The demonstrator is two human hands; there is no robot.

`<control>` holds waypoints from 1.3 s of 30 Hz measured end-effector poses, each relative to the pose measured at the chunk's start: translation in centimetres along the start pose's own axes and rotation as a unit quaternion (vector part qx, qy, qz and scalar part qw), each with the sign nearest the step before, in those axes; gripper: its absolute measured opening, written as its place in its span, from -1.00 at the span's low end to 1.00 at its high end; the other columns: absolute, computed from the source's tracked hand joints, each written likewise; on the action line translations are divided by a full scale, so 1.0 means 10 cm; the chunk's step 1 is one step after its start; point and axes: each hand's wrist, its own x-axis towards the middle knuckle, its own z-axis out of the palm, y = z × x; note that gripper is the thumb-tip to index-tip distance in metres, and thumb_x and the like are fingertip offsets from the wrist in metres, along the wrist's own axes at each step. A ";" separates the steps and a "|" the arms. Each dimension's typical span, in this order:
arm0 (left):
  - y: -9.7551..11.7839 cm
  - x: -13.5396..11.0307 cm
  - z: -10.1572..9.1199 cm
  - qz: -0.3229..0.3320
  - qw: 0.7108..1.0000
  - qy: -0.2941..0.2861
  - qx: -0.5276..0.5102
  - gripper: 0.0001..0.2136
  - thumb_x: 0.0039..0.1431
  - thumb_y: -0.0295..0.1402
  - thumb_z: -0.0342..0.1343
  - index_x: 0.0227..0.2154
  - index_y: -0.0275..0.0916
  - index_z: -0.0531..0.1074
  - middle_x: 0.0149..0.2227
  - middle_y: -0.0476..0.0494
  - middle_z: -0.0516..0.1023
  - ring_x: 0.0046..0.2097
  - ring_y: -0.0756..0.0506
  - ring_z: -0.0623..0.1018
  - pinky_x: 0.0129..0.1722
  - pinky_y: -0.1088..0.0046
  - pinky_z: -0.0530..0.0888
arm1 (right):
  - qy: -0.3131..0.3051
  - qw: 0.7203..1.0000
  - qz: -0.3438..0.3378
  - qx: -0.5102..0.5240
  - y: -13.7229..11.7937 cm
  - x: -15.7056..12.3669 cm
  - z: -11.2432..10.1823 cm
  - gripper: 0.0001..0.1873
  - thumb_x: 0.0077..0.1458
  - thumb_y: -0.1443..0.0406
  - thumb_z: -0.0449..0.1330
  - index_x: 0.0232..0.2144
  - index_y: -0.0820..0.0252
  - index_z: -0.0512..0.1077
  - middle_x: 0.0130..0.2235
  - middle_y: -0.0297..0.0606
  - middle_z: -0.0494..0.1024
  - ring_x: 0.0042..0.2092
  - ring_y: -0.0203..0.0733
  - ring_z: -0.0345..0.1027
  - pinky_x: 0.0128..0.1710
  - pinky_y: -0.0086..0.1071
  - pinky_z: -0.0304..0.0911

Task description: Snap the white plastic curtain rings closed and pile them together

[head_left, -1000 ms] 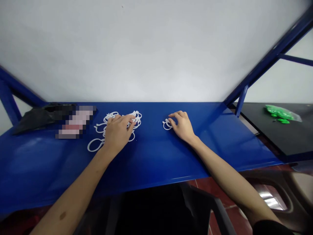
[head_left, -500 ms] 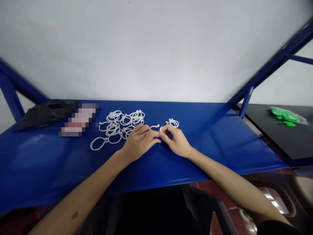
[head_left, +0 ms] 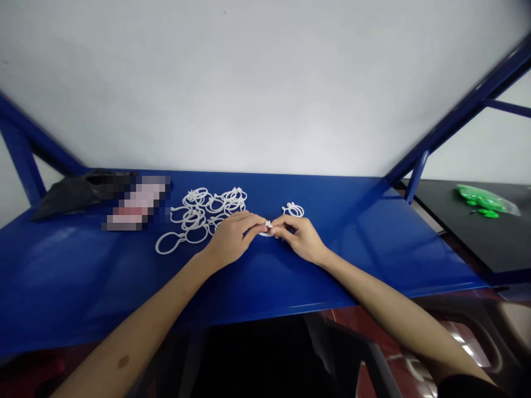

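Both my hands meet over the middle of the blue shelf (head_left: 373, 249). My left hand (head_left: 232, 237) and my right hand (head_left: 298, 237) pinch the two ends of one white plastic ring (head_left: 267, 226) between their fingertips, just above the shelf. A heap of several white rings (head_left: 203, 213) lies just left of my left hand. A small stack of white rings (head_left: 293, 209) lies just behind my right hand.
A black bag (head_left: 70, 190) and a blurred pink-and-white item (head_left: 135, 209) lie at the shelf's far left. Blue frame struts (head_left: 456, 110) rise on the right. A black table (head_left: 477, 232) to the right carries green pieces (head_left: 481, 198). A white wall stands behind.
My left hand left the heap and my right hand left the small stack. Both came together at the shelf's middle and now pinch one ring closer between them.
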 end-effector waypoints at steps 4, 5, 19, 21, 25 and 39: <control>0.03 -0.02 0.00 -0.024 0.999 -0.036 -0.028 -0.85 0.34 -0.39 0.07 -0.32 -0.15 0.52 -0.37 0.06 0.62 -0.32 0.00 0.56 -0.24 0.45 0.44 | -0.021 0.999 -0.024 -0.005 0.02 -0.02 -0.03 -0.85 0.25 0.22 0.25 -0.31 0.16 0.55 -0.35 -0.32 0.58 -0.35 -0.29 0.41 -0.31 -0.42 0.28; 0.03 -0.03 0.02 -0.021 0.999 -0.039 -0.026 -0.85 0.34 -0.39 0.08 -0.33 -0.15 0.52 -0.39 0.07 0.61 -0.35 0.01 0.54 -0.26 0.45 0.43 | -0.023 0.999 -0.042 -0.019 0.02 -0.03 -0.04 -0.85 0.27 0.23 0.23 -0.31 0.16 0.55 -0.33 -0.31 0.59 -0.32 -0.28 0.42 -0.27 -0.41 0.29; -0.03 -0.11 0.12 0.082 0.992 -0.059 0.072 -0.79 0.36 -0.43 -0.02 -0.39 -0.19 0.44 -0.43 0.04 0.60 -0.44 0.01 0.50 -0.35 0.41 0.35 | -0.071 0.965 -0.167 -0.188 0.06 -0.06 -0.07 -0.75 0.39 0.27 0.03 -0.23 0.14 0.51 -0.29 -0.22 0.57 -0.27 -0.18 0.36 -0.19 -0.27 0.31; -0.05 -0.08 0.12 0.061 0.993 -0.049 0.082 -0.80 0.38 -0.37 -0.01 -0.36 -0.18 0.45 -0.43 0.02 0.59 -0.42 -0.01 0.50 -0.33 0.42 0.37 | -0.045 0.969 -0.151 -0.190 0.08 -0.04 -0.06 -0.77 0.38 0.26 0.06 -0.21 0.14 0.51 -0.28 -0.22 0.58 -0.26 -0.19 0.38 -0.18 -0.28 0.31; -0.08 -0.03 0.08 0.020 0.996 -0.041 0.075 -0.83 0.38 -0.31 0.01 -0.28 -0.18 0.48 -0.35 -0.02 0.62 -0.30 -0.06 0.56 -0.24 0.41 0.44 | 0.010 0.973 -0.137 -0.188 0.10 0.01 -0.02 -0.81 0.36 0.23 0.11 -0.19 0.16 0.51 -0.28 -0.23 0.58 -0.24 -0.19 0.42 -0.15 -0.29 0.32; -0.12 -0.01 0.00 0.015 0.994 -0.010 0.104 -0.82 0.38 -0.35 0.02 -0.13 -0.22 0.52 -0.20 -0.12 0.66 -0.13 -0.14 0.58 -0.03 0.21 0.49 | 0.071 0.979 -0.075 -0.174 0.12 0.06 -0.07 -0.85 0.30 0.27 0.17 -0.12 0.16 0.49 -0.24 -0.24 0.61 -0.31 -0.25 0.44 -0.27 -0.36 0.34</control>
